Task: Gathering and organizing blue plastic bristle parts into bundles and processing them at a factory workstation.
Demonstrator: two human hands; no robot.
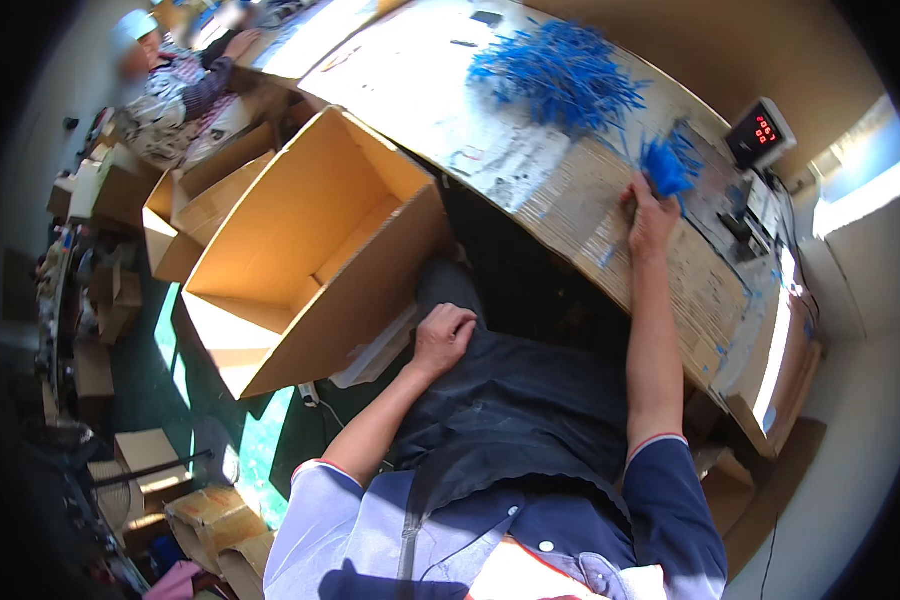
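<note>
Shirt (560, 518), left hand (444, 338) curled, right hand (652, 213) outstretched

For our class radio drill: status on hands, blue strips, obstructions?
Right hand gripping blue strip bunch. Left hand curled near open carton. Larger blue pile farther along table. Nothing visibly blocking right hand.

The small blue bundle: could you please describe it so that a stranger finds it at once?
On the long worktable, look right of the big blue heap. There the person's right hand holds the small blue bundle. Unlike the loose, spreading heap, it is compact.
</note>
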